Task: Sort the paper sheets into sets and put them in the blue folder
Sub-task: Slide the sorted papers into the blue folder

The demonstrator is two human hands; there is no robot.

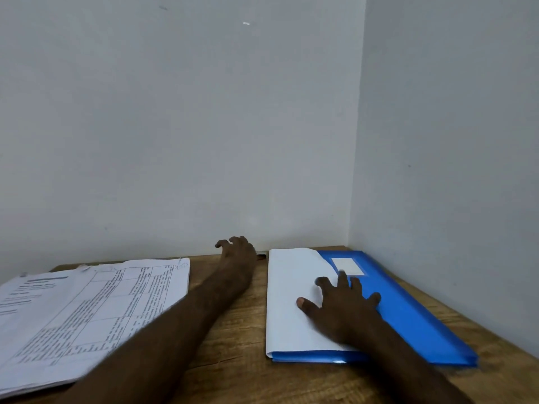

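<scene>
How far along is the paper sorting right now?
Done: white sheets lie on the blue folder. In hand: the right hand presses flat on them; the left hand reaches toward the wall. Left: the printed stack on the left lies outside the folder.

A blue folder (408, 313) of smooth, slightly glossy plastic, it seems. Matt white paper sheets (291, 301) lie on it. A printed paper stack (87, 310) lower left. Grained, matt wooden table (233, 330). Matt painted walls (175, 112).
</scene>
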